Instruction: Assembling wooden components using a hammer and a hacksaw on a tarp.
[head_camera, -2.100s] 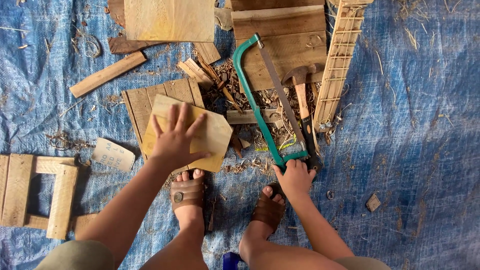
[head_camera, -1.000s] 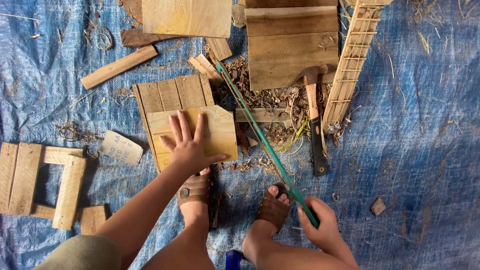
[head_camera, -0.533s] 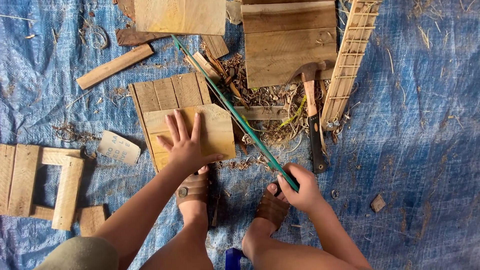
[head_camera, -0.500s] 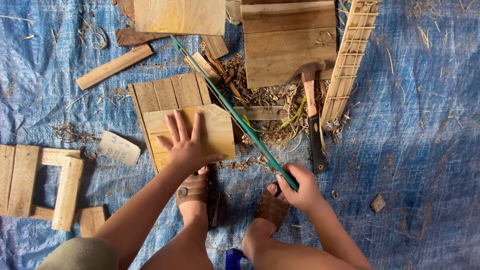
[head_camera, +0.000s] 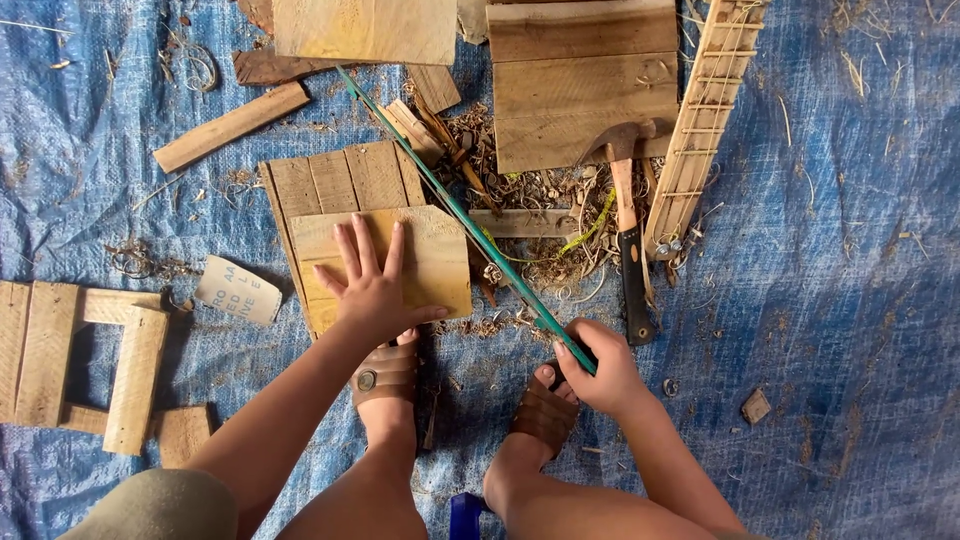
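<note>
Right now your left hand (head_camera: 372, 290) lies flat, fingers spread, on the small plywood piece (head_camera: 385, 265), pressing it onto the slatted wooden panel (head_camera: 335, 185) beneath so that it stays put, with your left sandal (head_camera: 385, 375) at its near edge. Your right hand (head_camera: 600, 370) is closed around the handle of the green-framed saw (head_camera: 465, 220), whose long frame runs diagonally up and away, passing along the plywood's right edge, which looks like lining up for a cut. Just right of the saw lies a hammer (head_camera: 625, 215) among wood shavings, beside a wooden ladder-like strip (head_camera: 700, 120). Larger boards (head_camera: 580, 80) sit farther up, and everything rests on a blue tarp (head_camera: 850, 300).
</note>
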